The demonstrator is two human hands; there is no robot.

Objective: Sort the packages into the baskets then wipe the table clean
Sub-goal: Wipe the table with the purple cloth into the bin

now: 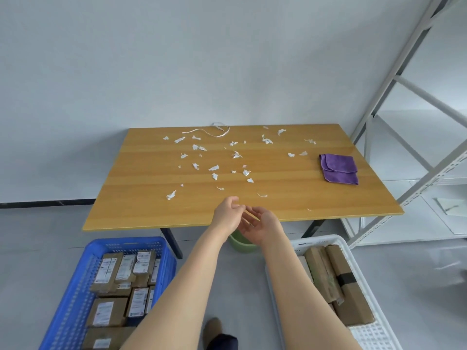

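Observation:
A wooden table (pixel 151 205) carries several torn white paper scraps (pixel 214 169) and a folded purple cloth (pixel 340 169) near its right edge. On the floor, a blue basket (pixel 83 271) at the left and a white basket (pixel 366 332) at the right each hold several brown packages (pixel 108 311). My left hand (pixel 227 213) hovers over the table's front edge with its fingers loosely curled, and I see nothing in it. Just beside it, my right hand (pixel 261 227) lies palm up and cupped at the edge, fingertips close to the left hand.
A green bin (pixel 241 245) stands on the floor under the table's front edge, below my hands. A white strip (pixel 214 132) lies at the table's back. Grey metal shelving (pixel 404 122) rises at the right. My shoe (pixel 213 329) is between the baskets.

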